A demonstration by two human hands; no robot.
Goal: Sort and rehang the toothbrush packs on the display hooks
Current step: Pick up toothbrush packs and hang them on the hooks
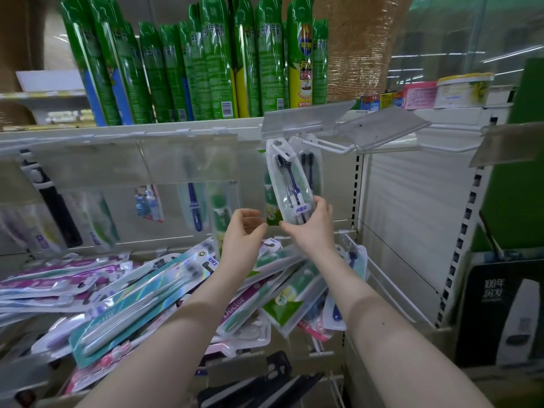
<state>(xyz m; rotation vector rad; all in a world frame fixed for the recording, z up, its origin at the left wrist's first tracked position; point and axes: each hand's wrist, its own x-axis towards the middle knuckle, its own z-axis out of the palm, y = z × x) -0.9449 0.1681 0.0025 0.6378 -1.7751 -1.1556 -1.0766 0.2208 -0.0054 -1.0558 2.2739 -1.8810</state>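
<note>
Gripped with the right hand (312,228) the bottom end of a clear toothbrush pack (290,185), thumb and fingers curled round it. Held the left hand (244,231) just beside, fingers loosely curled, holding nothing. Found below both forearms a heap of loose packs (132,293); on the shelf above, a row of green spray cans (206,69). Raised the gripped pack upright, its top hole seemingly over the tip of a white display hook (331,147), though blurred there; just behind hung a second pack (309,167).
</note>
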